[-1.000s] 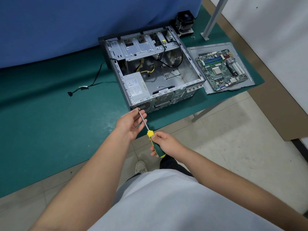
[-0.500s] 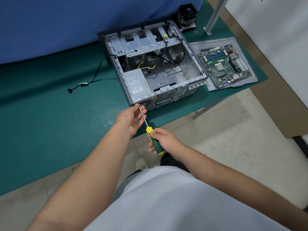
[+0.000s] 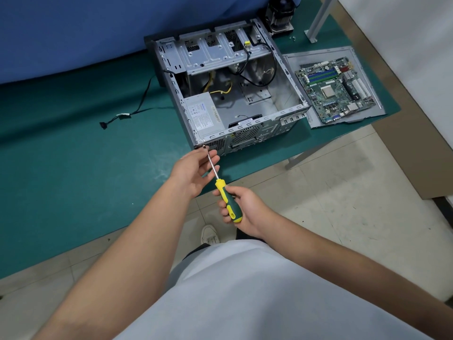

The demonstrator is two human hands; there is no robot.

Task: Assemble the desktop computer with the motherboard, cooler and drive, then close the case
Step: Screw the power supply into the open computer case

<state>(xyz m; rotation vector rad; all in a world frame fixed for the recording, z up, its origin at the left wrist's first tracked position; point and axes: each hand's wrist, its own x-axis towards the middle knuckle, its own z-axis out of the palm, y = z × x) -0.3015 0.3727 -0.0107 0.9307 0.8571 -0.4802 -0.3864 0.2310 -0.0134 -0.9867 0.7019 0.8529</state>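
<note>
Gripping the green-and-yellow-handled screwdriver [image 3: 228,203] in your right hand [image 3: 246,212], you have its fingers curled round the handle, while the bare steel shaft runs up and away from you to the near left corner of the open grey metal computer case [image 3: 282,99]. Your left hand [image 3: 196,171] sits just in front of that same corner, its fingers loosely bent and slightly apart, cupped beside the shaft near the tip; whether they pinch a screw there is too small to tell.

The case lies on its side on the green tabletop [image 3: 73,168] with its open face up. Inside it, at the near left, sits the silver boxed power supply [image 3: 204,116], with yellow and black cables [image 3: 220,90] trailing behind it over the bare case floor. The green motherboard [image 3: 335,90] is outside the case, just to its right, resting on a flat grey metal side panel [image 3: 318,54]. The black-fanned cooler [image 3: 279,14] stands behind the case's far right corner, at the tabletop's back edge. A loose black cable [image 3: 132,114] lies to the left of the case. A blue cloth [image 3: 73,33] hangs behind the case, and a white shoe [image 3: 209,235] shows on the tiled floor [image 3: 343,204] below your hands.
</note>
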